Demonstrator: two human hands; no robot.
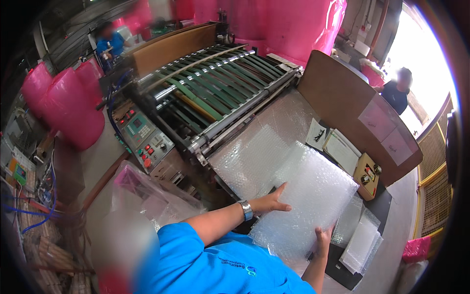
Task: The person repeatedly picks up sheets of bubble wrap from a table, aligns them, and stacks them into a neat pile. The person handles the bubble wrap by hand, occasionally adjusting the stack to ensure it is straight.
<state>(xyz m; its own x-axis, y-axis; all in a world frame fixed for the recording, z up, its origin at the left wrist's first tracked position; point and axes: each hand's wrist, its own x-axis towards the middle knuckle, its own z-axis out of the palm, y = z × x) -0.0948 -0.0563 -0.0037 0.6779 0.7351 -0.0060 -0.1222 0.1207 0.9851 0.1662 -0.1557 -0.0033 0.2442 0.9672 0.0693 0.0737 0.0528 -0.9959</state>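
The stack (pixel 318 196) of bubble sheets lies tilted across the middle, over the near part of the worktop (pixel 383 203). The left hand (pixel 269 202), at the stack's nine o'clock, is half open, with thumb and finger spread over the edge; I cannot tell whether its hidden fingers grip underneath. The right hand (pixel 323 240), at six o'clock, is curled around the near edge, its fingers partly out of sight.

The main risk, I judge, is slippage: the sheets look slick and loose, so a light left hold could let the layers slide and fan out. Squeezing too hard could pop bubbles or crease the edges. Swung toward one or two o'clock, the stack could knock the notebook (pixel 341 153) or the small box (pixel 362 169). Toward four or five, it could catch the smaller pile (pixel 360 240) and scatter it. At ten to eleven, clear film (pixel 254 152) lies before the rollers (pixel 215 90); a dragging corner might snag it.
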